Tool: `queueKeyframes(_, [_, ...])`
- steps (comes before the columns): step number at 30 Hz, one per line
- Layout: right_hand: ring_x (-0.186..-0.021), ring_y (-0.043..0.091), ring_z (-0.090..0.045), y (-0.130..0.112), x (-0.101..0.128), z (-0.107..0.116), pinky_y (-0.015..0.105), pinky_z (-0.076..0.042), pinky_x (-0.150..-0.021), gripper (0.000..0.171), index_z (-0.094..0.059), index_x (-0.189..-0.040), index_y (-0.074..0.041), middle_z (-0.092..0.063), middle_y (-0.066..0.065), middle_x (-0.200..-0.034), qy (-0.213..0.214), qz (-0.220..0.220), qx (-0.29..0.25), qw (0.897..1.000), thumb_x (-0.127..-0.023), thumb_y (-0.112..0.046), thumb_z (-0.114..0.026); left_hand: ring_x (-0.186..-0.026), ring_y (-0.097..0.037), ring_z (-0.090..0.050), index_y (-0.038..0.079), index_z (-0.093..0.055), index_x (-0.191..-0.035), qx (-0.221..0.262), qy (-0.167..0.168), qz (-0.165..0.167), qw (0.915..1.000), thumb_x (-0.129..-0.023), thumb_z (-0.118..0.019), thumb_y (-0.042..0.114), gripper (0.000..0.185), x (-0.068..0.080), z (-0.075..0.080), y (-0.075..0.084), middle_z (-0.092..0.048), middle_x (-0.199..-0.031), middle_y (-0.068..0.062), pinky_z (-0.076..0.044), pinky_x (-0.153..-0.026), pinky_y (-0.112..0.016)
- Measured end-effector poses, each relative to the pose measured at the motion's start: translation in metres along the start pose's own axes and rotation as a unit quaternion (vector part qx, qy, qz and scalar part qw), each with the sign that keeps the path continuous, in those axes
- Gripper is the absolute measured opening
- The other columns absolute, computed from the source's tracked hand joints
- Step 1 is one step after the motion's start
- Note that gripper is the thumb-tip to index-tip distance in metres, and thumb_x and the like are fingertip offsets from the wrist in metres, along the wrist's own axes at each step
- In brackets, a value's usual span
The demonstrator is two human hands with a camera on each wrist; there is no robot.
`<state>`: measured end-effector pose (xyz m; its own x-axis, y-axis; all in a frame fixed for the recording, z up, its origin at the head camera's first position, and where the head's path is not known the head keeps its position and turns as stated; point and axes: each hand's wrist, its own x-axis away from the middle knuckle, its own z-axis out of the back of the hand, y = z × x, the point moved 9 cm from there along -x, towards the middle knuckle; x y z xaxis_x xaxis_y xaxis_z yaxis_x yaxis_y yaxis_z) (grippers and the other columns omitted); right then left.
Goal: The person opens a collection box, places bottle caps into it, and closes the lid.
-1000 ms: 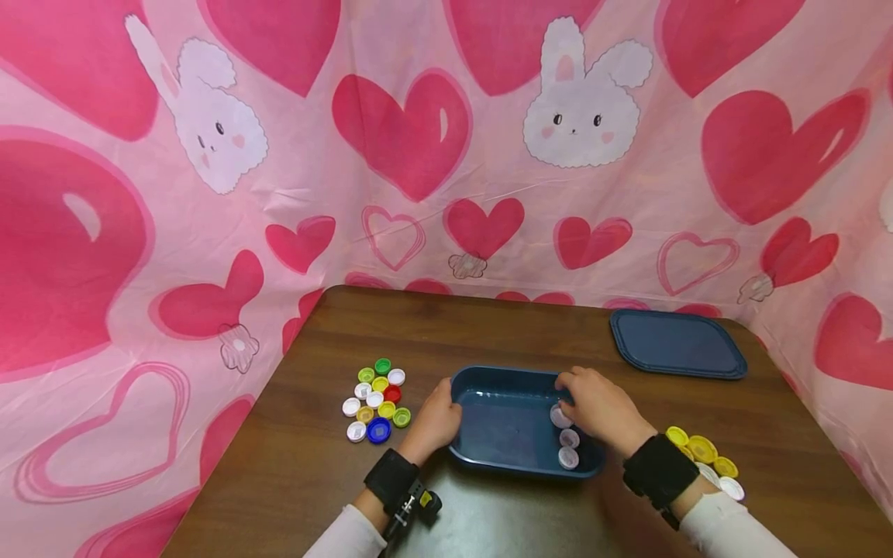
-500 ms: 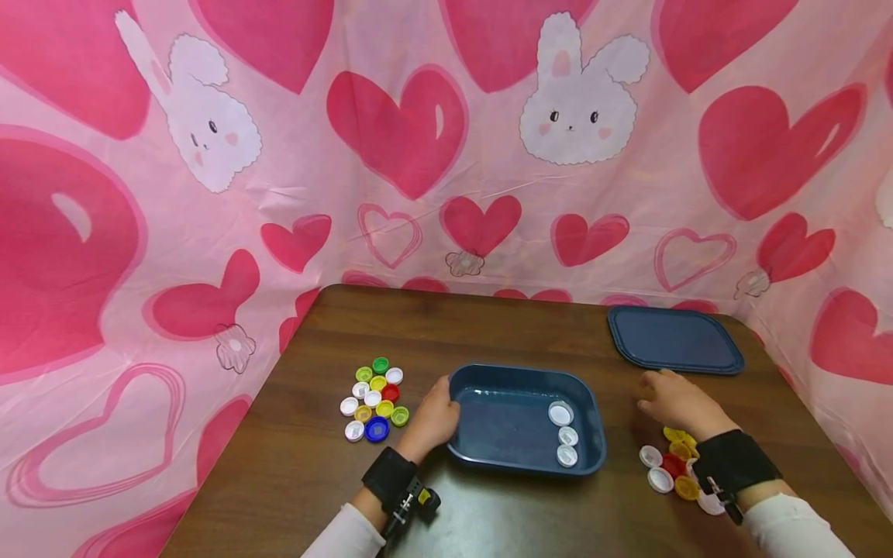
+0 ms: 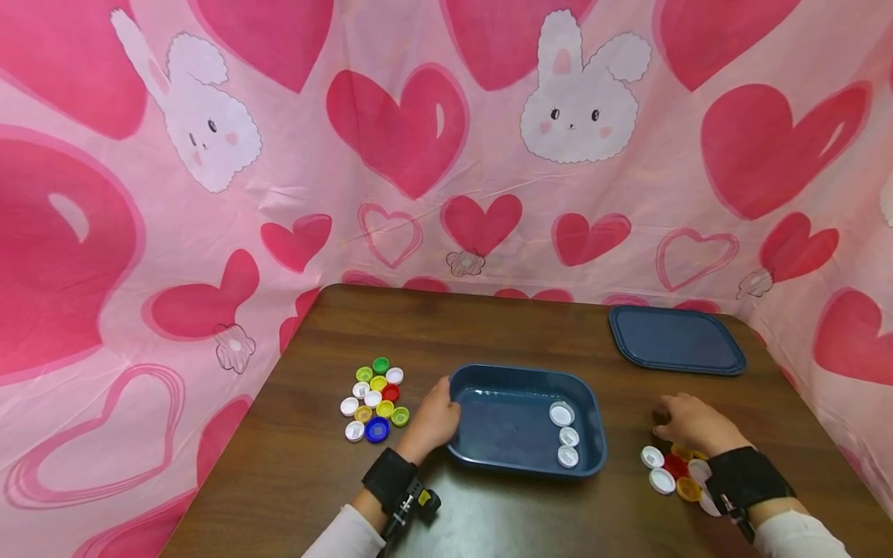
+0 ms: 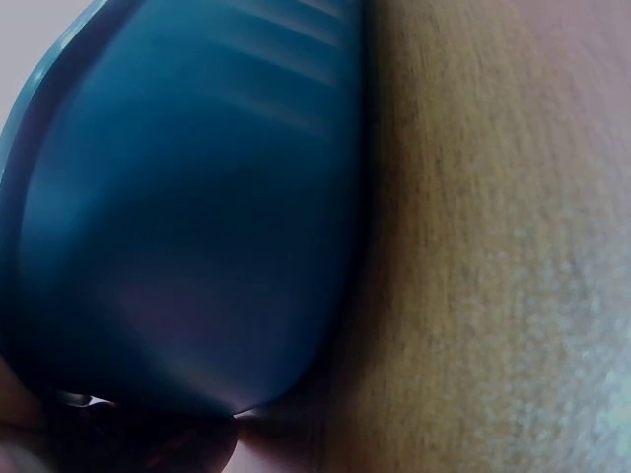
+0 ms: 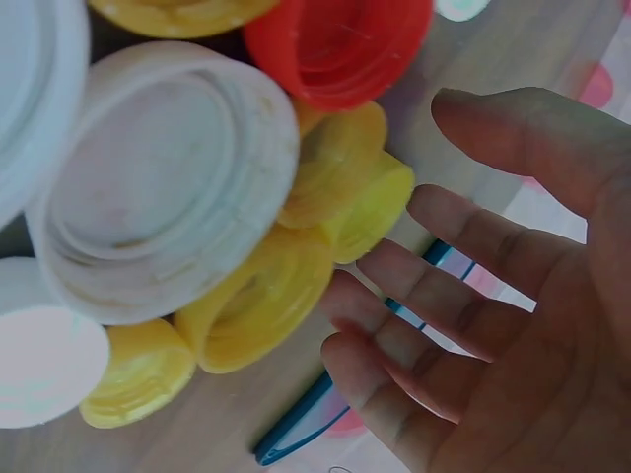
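From the head view, the left hand (image 3: 436, 418) grips the dark blue plastic tray (image 3: 525, 372), three white caps (image 3: 567, 435) inside. The right hand (image 3: 687, 424), fingers spread, hovers over the mixed pile of plastic bottle caps (image 3: 668, 469); picking one looks next.

Left wrist: tray wall (image 4: 187, 207) just beside the brown wooden table (image 4: 493, 246).

Right wrist: the fingers (image 5: 463, 296) hold nothing, yellow caps (image 5: 335, 207) beside them.

Pink heart cloth (image 3: 418, 139) hangs behind.

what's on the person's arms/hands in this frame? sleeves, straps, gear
Both hands are bare. The left hand and right hand each have a wide black wrist strap and. A small black camera unit with a yellow mark hangs from the left strap. White long sleeves cover both forearms.
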<state>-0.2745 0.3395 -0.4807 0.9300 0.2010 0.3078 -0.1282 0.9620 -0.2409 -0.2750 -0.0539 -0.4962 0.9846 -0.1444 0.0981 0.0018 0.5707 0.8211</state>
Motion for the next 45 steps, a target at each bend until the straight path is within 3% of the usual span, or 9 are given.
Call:
queueKeyframes(9, [-0.095,0.039,-0.061,0.006,-0.001,-0.003,0.059,-0.053,-0.085,0.040,-0.064,-0.111,0.009,-0.064,0.024,-0.103,0.009,-0.003,-0.001,1.000,-0.081,-0.012,-0.079,-0.131,-0.041,-0.051,-0.007,-0.035,-0.149,0.000,-0.004,0.012,0.9999,-0.102,-0.046,0.005,0.049,0.001,-0.001,-0.001,-0.046,-0.148,-0.026,-0.041,-0.108,-0.060])
queueKeyframes(18, [-0.080,0.027,-0.056,0.002,0.002,0.004,0.051,-0.057,-0.075,0.018,-0.069,-0.097,0.001,-0.064,0.013,-0.091,0.017,-0.011,-0.011,1.000,-0.083,-0.006,-0.076,-0.130,-0.041,-0.052,-0.008,-0.036,-0.148,-0.003,-0.003,0.014,0.9999,-0.102,-0.047,0.005,0.049,0.001,-0.001,-0.002,-0.047,-0.146,-0.026,-0.041,-0.107,-0.061])
queueKeyframes(25, [-0.076,0.026,-0.055,-0.025,0.000,0.025,0.047,-0.055,-0.072,0.013,-0.067,-0.090,0.000,-0.061,0.011,-0.084,0.076,0.040,0.013,0.996,-0.080,-0.004,-0.074,-0.130,-0.041,-0.052,-0.007,-0.036,-0.148,-0.001,-0.003,0.013,0.9999,-0.102,-0.047,0.005,0.049,0.000,-0.001,-0.002,-0.048,-0.146,-0.026,-0.042,-0.107,-0.060])
queueKeyframes(34, [-0.076,0.025,-0.055,-0.068,-0.007,0.039,0.044,-0.055,-0.071,0.014,-0.067,-0.091,-0.002,-0.059,0.008,-0.084,0.106,0.079,0.025,0.991,-0.081,-0.005,-0.076,-0.131,-0.041,-0.051,-0.008,-0.035,-0.148,-0.002,-0.003,0.007,1.0000,-0.102,-0.047,0.005,0.050,0.000,-0.001,-0.002,-0.047,-0.147,-0.027,-0.041,-0.108,-0.061])
queueKeyframes(40, [-0.076,0.024,-0.056,-0.107,-0.003,0.053,0.043,-0.053,-0.070,0.012,-0.067,-0.087,-0.005,-0.059,0.005,-0.084,0.159,0.131,0.033,0.978,-0.079,-0.005,-0.076,-0.131,-0.041,-0.051,-0.007,-0.036,-0.148,-0.001,0.000,0.012,0.9999,-0.102,-0.048,0.006,0.050,0.000,-0.001,-0.002,-0.047,-0.147,-0.026,-0.040,-0.108,-0.060])
queueKeyframes(45, [-0.076,0.022,-0.058,-0.141,-0.002,0.057,0.042,-0.054,-0.071,0.012,-0.068,-0.086,-0.006,-0.059,0.004,-0.085,0.172,0.163,0.030,0.971,-0.078,-0.004,-0.077,-0.130,-0.041,-0.052,-0.009,-0.036,-0.147,0.000,0.002,0.005,1.0000,-0.101,-0.048,0.005,0.049,0.000,0.000,0.000,-0.047,-0.146,-0.027,-0.041,-0.108,-0.061])
